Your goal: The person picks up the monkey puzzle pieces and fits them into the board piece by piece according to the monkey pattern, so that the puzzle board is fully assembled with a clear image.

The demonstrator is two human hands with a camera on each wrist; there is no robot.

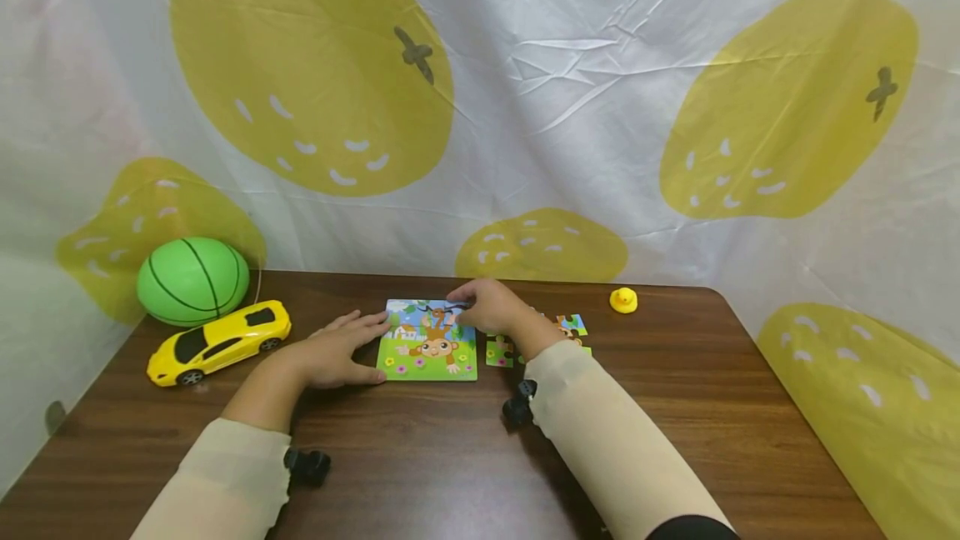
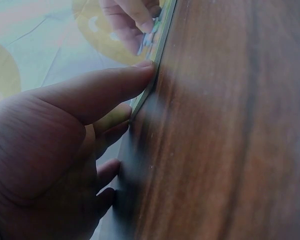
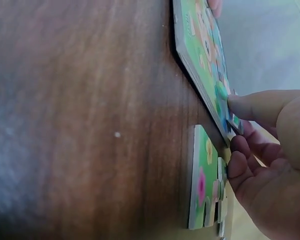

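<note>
A square puzzle board (image 1: 427, 367) with a cartoon monkey on green and blue lies on the wooden table. My left hand (image 1: 333, 352) rests along its left side with fingers extended, and the thumb touches the lower left corner. Over the upper right corner, my right hand (image 1: 491, 307) pinches a puzzle piece (image 3: 235, 126) between thumb and fingers, tilted against the board's surface. The fingers hide much of this piece. Several loose puzzle pieces (image 1: 498, 352) lie right of the board, partly covered by the right hand and wrist; a green one with flowers (image 3: 201, 182) shows in the right wrist view.
A green ball (image 1: 193, 280) and a yellow toy car (image 1: 219, 343) stand at the left of the table (image 1: 420, 457). A small yellow rubber duck (image 1: 623, 300) sits at the back right. Behind the table hangs a white curtain (image 1: 555, 107) with yellow fruit prints.
</note>
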